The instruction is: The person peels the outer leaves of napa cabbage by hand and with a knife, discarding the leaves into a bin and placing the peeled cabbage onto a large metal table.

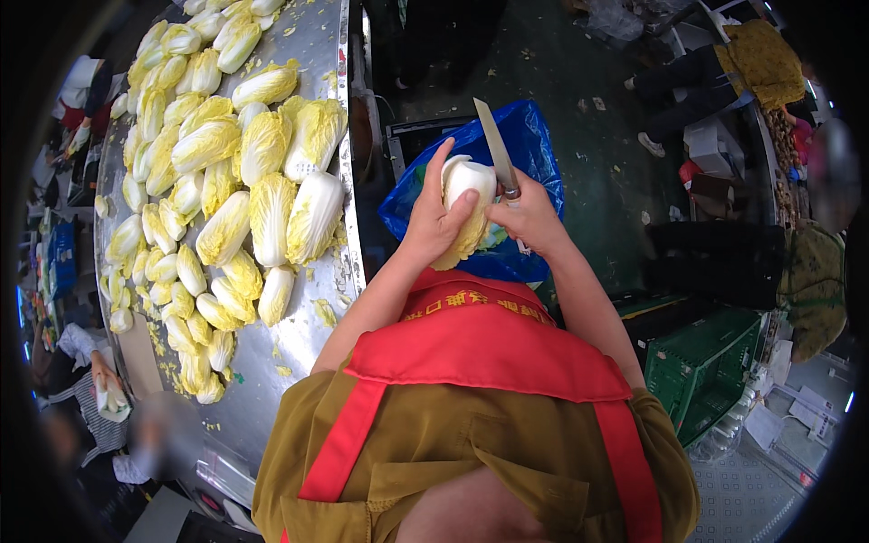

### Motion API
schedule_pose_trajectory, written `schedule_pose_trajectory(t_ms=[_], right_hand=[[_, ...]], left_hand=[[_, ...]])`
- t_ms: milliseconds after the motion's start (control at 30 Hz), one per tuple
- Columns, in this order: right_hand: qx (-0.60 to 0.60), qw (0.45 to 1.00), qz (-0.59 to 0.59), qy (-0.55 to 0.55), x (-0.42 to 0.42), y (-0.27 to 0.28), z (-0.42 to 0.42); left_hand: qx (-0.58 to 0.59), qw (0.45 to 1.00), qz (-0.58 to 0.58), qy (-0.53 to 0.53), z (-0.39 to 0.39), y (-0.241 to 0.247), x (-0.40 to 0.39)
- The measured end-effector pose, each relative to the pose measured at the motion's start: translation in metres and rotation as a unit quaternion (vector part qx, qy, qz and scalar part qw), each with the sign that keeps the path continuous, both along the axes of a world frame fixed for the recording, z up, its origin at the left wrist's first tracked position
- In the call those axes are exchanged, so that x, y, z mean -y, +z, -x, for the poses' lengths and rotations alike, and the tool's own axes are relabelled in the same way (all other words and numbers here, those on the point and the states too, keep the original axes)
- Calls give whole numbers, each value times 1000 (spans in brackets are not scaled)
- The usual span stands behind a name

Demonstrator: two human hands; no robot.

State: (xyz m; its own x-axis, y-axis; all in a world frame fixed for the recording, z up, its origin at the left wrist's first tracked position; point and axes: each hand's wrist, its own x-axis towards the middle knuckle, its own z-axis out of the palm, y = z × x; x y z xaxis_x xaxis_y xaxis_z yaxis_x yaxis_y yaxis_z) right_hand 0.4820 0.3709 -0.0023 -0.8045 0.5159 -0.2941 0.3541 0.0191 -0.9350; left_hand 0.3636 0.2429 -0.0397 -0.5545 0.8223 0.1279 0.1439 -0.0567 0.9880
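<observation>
A napa cabbage (472, 182), its white base uppermost, rests in my left hand (438, 210) over a crate lined with a blue plastic bag (543, 142). My right hand (533, 214) grips a knife (495, 139) by its handle, the broad blade pointing up and away beside the cabbage, while the thumb is close to the cabbage's side. Some green leaf pieces show inside the bag under my hands. To the left, many yellow and white napa cabbages (270, 220) lie heaped on a metal table (292, 353).
Leaf scraps (326, 312) are scattered on the table, whose raised metal edge (349, 136) runs along my left side. A green plastic crate (703, 366) stands at the right. Several other people are at work at both sides; one at lower left holds a cabbage (112, 400).
</observation>
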Motion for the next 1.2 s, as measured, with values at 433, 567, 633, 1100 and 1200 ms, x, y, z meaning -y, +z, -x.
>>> schedule_pose_trajectory(t_ms=[433, 567, 633, 1100, 1200], right_hand=[[-40, 997, 15, -69, 8, -8, -3], [-25, 989, 92, -109, 6, -12, -2], [-26, 990, 79, -114, 7, -17, 0], [-47, 978, 16, -202, 10, -10, -7], [-77, 975, -72, -196, 16, 12, -15]], left_hand=[[78, 996, -27, -28, 8, 4, 4], [181, 982, -32, -41, 11, -10, -1], [130, 991, -16, -41, 10, -10, 1], [381, 923, -43, -29, 16, -26, -9], [479, 877, -31, 24, 19, -59, -16]])
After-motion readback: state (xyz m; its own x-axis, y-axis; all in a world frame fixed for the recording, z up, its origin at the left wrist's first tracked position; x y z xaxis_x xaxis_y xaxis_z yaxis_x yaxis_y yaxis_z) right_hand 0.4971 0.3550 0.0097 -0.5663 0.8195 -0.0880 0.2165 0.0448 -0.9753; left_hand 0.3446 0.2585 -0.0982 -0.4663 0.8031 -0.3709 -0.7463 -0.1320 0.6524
